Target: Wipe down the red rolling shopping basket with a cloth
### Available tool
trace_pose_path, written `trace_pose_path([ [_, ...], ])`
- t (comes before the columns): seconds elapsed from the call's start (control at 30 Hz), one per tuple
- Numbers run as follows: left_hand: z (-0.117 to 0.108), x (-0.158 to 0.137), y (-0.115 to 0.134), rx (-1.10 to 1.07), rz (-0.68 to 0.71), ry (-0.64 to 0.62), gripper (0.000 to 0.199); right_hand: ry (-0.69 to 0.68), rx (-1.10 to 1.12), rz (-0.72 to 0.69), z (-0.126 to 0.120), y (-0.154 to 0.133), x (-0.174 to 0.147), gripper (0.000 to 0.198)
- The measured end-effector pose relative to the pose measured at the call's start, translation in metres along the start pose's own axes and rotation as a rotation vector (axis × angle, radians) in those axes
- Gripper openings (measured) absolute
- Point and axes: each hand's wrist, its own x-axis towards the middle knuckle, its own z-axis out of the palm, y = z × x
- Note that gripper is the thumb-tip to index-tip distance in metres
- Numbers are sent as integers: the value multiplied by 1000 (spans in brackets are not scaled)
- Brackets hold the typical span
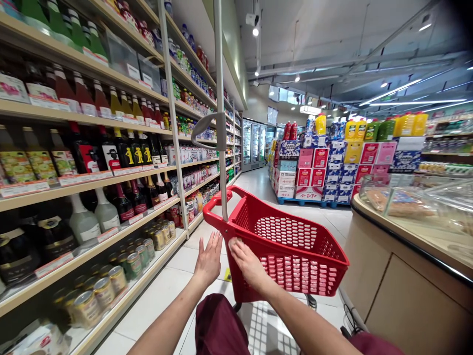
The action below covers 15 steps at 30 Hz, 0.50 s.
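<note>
A red plastic shopping cart [288, 217] with perforated basket sides stands right in front of me, turned sideways, and its basket looks empty inside. My right hand [249, 261] presses its bent fingers against the cart's near side, close to the handle end. Under those fingertips shows a small pale thing that I cannot make out. My left hand [209, 256] is held up just left of the cart's corner, fingers stretched out, holding nothing. Whether its fingertips touch the red frame cannot be told. A grey pole [220, 74] with a grey hook-shaped grip rises from the cart's handle.
Tall shelves [88, 177] of bottles and cans line the left. Stacked drink cartons [312, 170] stand on a blue pallet ahead. A counter [402, 276] with clear-covered food closes in on the right. Glass-door fridges [254, 143] are at the back, beyond the tiled floor [254, 190].
</note>
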Motion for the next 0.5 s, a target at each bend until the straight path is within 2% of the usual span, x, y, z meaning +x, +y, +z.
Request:
trace_pose_path([
  [0.1,0,0,0,-10,22,10,69,-24,25,-40,5,-5,-15,35],
  [0.17,-1,0,0,-25,17,27,68,28,45,-36,3,-7,-14,36],
  [0.3,-2,8,7,-53,22,107,68,230,68,76,-21,-5,31,46],
  [0.4,-6,19,20,-51,52,169,68,293,42,203,-33,9,51,56],
  [0.5,-12,31,31,-51,104,154,67,243,-1,267,-35,38,21,67],
])
